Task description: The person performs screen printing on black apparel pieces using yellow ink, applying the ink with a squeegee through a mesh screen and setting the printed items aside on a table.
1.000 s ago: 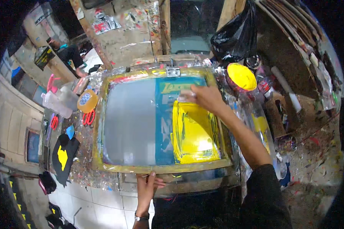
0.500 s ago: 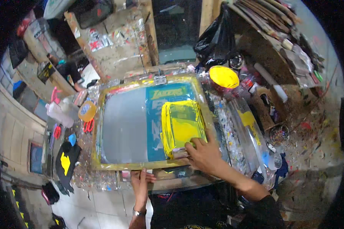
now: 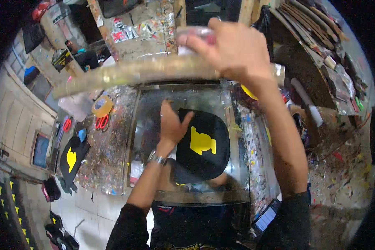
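My right hand [image 3: 233,48] grips the front bar of a wooden screen-printing frame [image 3: 129,71], which is swung up toward the camera. Under it lies a glossy printing board [image 3: 148,125]. On the board sits a black piece of fabric [image 3: 204,156] with a fresh yellow print [image 3: 202,141] in its middle. My left hand [image 3: 171,125], with a wristwatch on the wrist, rests flat on the left edge of the black fabric.
Left of the board are a roll of brown tape [image 3: 102,106], red scissors [image 3: 101,121] and another black piece with a yellow print [image 3: 73,158]. A paint-spattered bench surface [image 3: 254,141] and clutter lie to the right. A tiled floor [image 3: 87,208] shows at lower left.
The screen frame lay flat with my right hand pulling yellow ink toward me; now it is lifted, uncovering the printed black fabric. My left hand moved from the front edge onto the fabric.
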The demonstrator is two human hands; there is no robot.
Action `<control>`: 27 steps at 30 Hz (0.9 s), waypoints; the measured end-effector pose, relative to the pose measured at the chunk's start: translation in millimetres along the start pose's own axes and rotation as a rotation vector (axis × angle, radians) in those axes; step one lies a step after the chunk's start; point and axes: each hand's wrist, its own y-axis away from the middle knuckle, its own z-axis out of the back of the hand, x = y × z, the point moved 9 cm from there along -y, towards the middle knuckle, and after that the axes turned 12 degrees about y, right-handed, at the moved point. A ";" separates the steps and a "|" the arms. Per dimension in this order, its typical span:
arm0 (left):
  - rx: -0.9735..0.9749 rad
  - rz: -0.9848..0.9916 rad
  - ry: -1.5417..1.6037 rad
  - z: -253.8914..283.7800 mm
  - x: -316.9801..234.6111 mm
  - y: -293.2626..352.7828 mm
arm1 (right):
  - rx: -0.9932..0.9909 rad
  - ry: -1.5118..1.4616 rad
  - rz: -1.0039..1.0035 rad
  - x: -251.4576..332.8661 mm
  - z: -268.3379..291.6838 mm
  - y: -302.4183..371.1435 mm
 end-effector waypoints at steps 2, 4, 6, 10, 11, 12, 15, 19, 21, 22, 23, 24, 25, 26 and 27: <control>0.043 -0.035 -0.370 -20.4 63.0 26.4 | -0.248 -0.006 0.064 9.1 8.0 -22.8; 0.079 0.011 -0.366 -2.7 105.6 53.8 | -0.218 -0.045 0.095 18.7 -1.8 -41.2; 0.068 0.523 0.043 13.5 126.9 72.0 | -0.132 -0.071 0.061 0.4 -6.0 -54.1; -0.238 0.482 0.279 111.7 130.9 120.6 | -0.159 0.019 -0.015 -43.5 -14.3 -96.2; -0.188 0.492 0.261 106.7 118.7 111.7 | -0.109 -0.017 0.040 -46.3 -25.0 -101.9; -0.108 0.543 0.124 92.4 110.9 101.4 | -0.076 -0.028 0.059 -50.3 -24.9 -104.8; -0.009 0.543 0.065 58.9 97.9 69.4 | -0.004 0.022 0.063 -38.6 -24.9 -112.6; 0.076 0.640 -0.238 -10.0 108.3 37.0 | -0.009 0.049 0.077 -6.3 -14.8 -102.5; 0.231 0.603 -0.311 -36.1 114.0 36.9 | -0.023 0.041 0.039 -2.1 -9.6 -92.2; 0.310 0.589 -0.360 -44.9 119.8 42.3 | -0.024 0.054 0.035 -4.3 -9.9 -90.6; 0.263 0.536 -0.323 -39.8 123.2 45.5 | -0.029 0.044 0.035 -6.0 -9.4 -88.6; 0.033 0.355 -0.363 -13.8 114.7 49.7 | -0.034 0.028 0.046 -3.2 -10.2 -88.5; -0.043 0.427 -0.110 14.4 121.9 56.1 | -0.010 0.020 0.044 -9.4 -16.4 -90.6; -0.127 0.486 0.141 46.7 121.9 60.3 | 0.010 0.010 0.046 -17.7 -22.9 -94.2; -0.279 0.504 0.133 95.9 123.0 76.9 | -0.067 0.012 0.036 -30.3 -27.7 -101.2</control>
